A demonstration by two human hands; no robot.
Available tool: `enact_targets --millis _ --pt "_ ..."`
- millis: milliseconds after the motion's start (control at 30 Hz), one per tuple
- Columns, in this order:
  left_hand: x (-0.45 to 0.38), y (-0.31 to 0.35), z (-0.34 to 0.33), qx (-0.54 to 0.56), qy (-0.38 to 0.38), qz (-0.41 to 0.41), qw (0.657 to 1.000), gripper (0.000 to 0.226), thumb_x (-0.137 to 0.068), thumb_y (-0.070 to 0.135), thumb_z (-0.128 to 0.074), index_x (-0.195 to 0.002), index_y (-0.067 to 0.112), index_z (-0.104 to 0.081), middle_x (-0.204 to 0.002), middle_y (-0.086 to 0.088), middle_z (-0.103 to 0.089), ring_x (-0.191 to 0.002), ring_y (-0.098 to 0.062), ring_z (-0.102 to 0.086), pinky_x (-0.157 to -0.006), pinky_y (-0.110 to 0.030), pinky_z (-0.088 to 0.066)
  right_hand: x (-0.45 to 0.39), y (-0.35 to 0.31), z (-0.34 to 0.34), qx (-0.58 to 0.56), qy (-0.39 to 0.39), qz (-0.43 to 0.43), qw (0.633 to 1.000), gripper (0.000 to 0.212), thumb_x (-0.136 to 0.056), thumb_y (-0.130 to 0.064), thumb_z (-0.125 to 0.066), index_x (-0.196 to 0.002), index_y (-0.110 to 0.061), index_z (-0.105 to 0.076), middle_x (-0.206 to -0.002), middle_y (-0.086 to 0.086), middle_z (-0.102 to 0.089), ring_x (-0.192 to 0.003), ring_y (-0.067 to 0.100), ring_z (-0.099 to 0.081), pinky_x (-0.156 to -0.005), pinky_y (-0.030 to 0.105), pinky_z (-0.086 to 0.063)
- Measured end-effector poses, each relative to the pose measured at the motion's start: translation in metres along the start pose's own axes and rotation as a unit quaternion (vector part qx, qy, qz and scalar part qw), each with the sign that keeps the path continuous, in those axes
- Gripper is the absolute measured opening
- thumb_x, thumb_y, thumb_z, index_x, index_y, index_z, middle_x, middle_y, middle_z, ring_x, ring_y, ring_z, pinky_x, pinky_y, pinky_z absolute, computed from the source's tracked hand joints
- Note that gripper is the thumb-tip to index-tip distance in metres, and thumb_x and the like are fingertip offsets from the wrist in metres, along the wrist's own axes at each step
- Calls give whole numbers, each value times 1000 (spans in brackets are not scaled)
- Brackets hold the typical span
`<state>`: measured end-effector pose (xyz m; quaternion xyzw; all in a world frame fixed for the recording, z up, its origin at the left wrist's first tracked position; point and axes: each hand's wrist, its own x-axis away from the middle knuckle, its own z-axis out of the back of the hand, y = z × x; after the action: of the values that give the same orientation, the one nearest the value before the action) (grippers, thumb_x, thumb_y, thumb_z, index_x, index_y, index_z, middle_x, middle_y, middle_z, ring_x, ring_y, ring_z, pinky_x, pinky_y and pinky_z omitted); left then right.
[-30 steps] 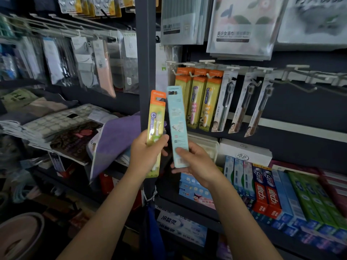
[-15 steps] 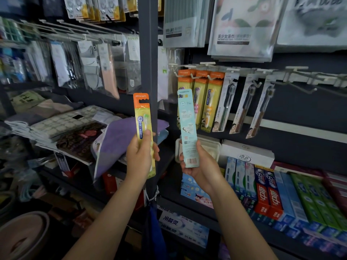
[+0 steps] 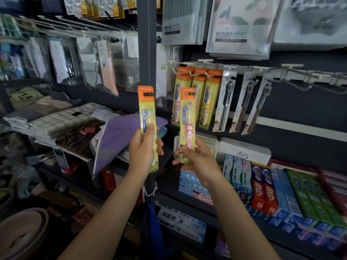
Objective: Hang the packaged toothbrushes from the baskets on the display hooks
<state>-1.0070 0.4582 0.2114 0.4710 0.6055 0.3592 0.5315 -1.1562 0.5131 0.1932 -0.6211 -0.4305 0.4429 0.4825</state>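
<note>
Our left hand (image 3: pixel 145 149) grips a green toothbrush pack (image 3: pixel 148 126) upright, fingers wrapped round its lower half. Our right hand (image 3: pixel 197 162) pinches the bottom of a pink toothbrush pack (image 3: pixel 187 124), held up just right of it, near the hung packs (image 3: pixel 199 98) on the display hooks (image 3: pixel 189 73).

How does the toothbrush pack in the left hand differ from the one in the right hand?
The left hand grips the left pack, which holds a green brush; the right hand pinches the right pack with a pink figure-handled brush. The left pack is held around its middle, the right pack near its bottom. The left sits slightly higher. Both are upright, front-facing, with orange tops and yellow cards.
</note>
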Motion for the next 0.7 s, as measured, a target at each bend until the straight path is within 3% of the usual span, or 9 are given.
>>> enact_targets --millis 233,433,567,700 --pt "-3 6 -7 1 -19 -5 1000 38 -106 37 -45 -107 3 -62 -61 -1 -61 -49 -16 -53 -51 -27 -46 -9 -20 -7 59 85 47 994 21 -103 -8 -55 -123 -14 -57 -82 6 -72 -54 18 -62 -40 23 -38" --pt "-5 6 -13 6 -29 -3 1000 36 -106 37 -46 -107 5 -62 -59 0 -61 -47 -16 -53 -51 -29 -46 -16 -32 -2 70 107 55 990 24 -102 -3 -53 -121 -15 -62 -83 14 -66 -55 17 -53 -38 16 -37" --pt "-6 6 -16 6 -31 -3 1000 31 -106 35 -46 -102 9 -63 -60 -1 -61 -47 -16 -53 -48 -26 -46 -29 -33 -1 92 121 77 985 20 -103 -5 -52 -117 -17 -60 -82 13 -67 -54 21 -54 -40 18 -37" --pt "-8 7 -19 6 -41 1 999 27 -107 33 -46 -95 15 -62 -60 -2 -61 -46 -15 -52 -47 -24 -46 -42 -33 -3 92 158 72 981 14 -105 -12 -48 -113 -22 -55 -82 5 -67 -52 15 -62 -45 27 -39"
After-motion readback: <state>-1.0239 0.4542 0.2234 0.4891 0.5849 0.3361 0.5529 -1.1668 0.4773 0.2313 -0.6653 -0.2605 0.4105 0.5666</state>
